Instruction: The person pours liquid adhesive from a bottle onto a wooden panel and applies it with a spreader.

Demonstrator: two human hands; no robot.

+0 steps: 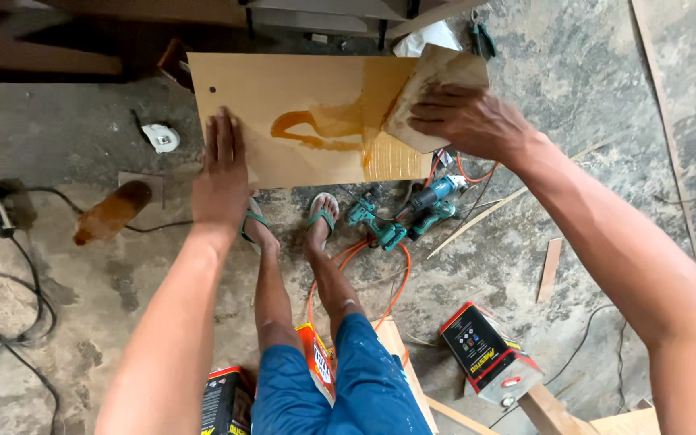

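Head view: capped glue can (489, 358) on floor (122, 290)

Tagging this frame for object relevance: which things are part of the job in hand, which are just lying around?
In use: wooden panel, amber glue, spreader board, left hand, right hand.

Lying about: power drills, tape measure, tin can, orange hose.

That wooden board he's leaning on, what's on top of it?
On the board lie a streak of amber glue, the flat left hand, and a scrap spreader pressed by the right hand. Glue beneath the spreader is hidden.
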